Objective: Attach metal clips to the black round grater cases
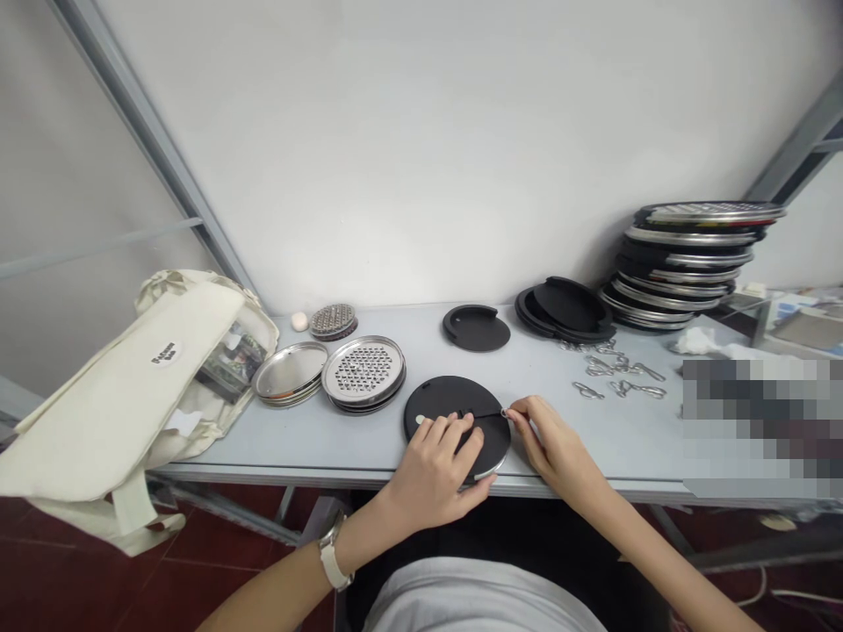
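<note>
A black round disc [438, 399] with a silver edge lies near the table's front edge. My left hand [438, 465] grips it, fingers on top and thumb at the near rim. From the disc's middle a thin black cord [486, 414] runs to its right edge. There, my right hand [546, 439] pinches a small metal clip [504, 412] between thumb and forefinger. Part of the clip is hidden by the fingertips. Several loose metal clips [619, 369] are scattered on the table to the right.
Left of the disc are grater plates [363, 370], plain metal discs [291, 373] and smaller grater discs [333, 320]. Behind are a black holder [475, 328] and stacked black holders [566, 307]. A tall stack of discs [685, 263] stands right. A cream bag [125, 386] overhangs the left end.
</note>
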Demonstrator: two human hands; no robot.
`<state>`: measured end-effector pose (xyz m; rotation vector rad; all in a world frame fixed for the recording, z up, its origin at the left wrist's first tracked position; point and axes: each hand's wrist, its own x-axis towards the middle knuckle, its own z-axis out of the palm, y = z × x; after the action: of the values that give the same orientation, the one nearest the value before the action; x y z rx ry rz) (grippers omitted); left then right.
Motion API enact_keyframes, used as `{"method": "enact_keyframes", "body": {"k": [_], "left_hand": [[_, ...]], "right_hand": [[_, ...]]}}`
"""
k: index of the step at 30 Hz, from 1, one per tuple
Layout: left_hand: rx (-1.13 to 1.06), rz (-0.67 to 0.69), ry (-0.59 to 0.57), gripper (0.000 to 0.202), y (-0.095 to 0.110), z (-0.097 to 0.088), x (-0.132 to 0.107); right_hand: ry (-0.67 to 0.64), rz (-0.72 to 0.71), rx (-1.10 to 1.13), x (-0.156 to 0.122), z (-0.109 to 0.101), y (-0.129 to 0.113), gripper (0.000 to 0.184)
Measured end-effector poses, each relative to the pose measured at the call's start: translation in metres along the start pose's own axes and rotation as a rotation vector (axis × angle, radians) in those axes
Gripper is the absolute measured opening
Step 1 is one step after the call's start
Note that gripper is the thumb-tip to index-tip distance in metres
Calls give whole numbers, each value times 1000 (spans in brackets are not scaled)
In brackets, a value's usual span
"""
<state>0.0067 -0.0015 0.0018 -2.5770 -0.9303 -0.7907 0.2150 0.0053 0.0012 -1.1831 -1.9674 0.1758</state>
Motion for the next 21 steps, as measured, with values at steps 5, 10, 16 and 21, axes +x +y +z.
{"method": "enact_keyframes", "body": {"k": [5,10,16,21], "left_hand": [[-3,0,-1,43,0,0,-1],[-1,1,0,43,0,0,-1],[20,2,7,44,0,1,-1],[11,-1,4,44,0,1,-1]], "right_hand": [[-6,27,-8,0,0,-1,15],[-12,124,1,0,1,0,13],[-17,187,1,2,2,4,12],[-54,194,14,3,1,6,11]]}}
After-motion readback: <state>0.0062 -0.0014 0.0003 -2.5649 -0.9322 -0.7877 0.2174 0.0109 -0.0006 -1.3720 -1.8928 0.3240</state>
